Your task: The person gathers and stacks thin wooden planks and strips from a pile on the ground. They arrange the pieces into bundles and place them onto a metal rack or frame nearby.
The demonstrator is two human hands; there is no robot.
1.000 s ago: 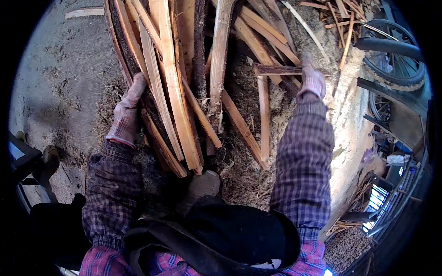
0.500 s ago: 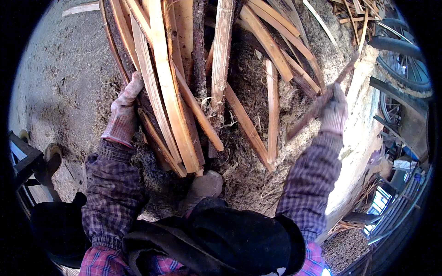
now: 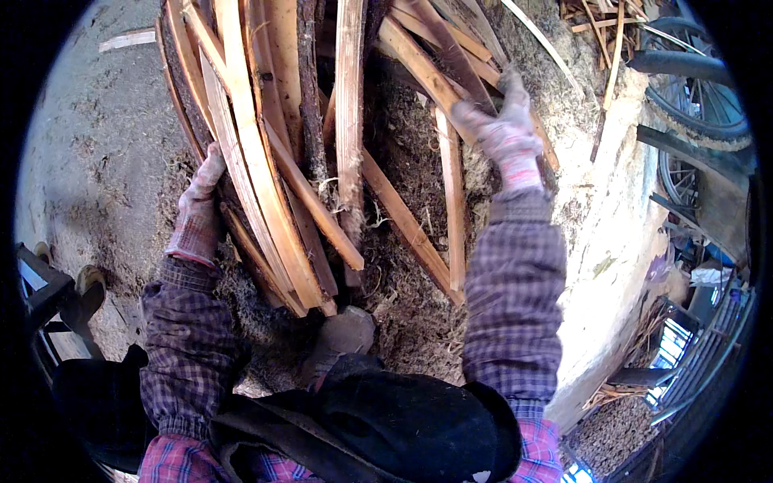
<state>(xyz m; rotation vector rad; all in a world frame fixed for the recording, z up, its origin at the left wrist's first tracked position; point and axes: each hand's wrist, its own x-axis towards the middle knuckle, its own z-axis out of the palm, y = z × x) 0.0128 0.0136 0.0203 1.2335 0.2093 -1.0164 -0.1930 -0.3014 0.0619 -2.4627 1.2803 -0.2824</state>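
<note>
Head view is showing the gloved left hand point(image 3: 197, 205) gripping the bundle of wood strips point(image 3: 266, 161) running near-to-far, while the right hand point(image 3: 503, 133), fingers closing, is reaching a dark slat point(image 3: 439, 40) just beyond it.

Outdoor work yard in bright sunlight. A grey dirt floor point(image 3: 88, 161), strewn with sawdust, fills the left side. A pale log point(image 3: 620, 225) runs down the right. Beyond it, a bicycle wheel point(image 3: 692, 105) stands at upper right. A dark metal stand point(image 3: 40, 298) sits at the left edge. Wood scraps point(image 3: 604, 24) lie at top right.
</note>
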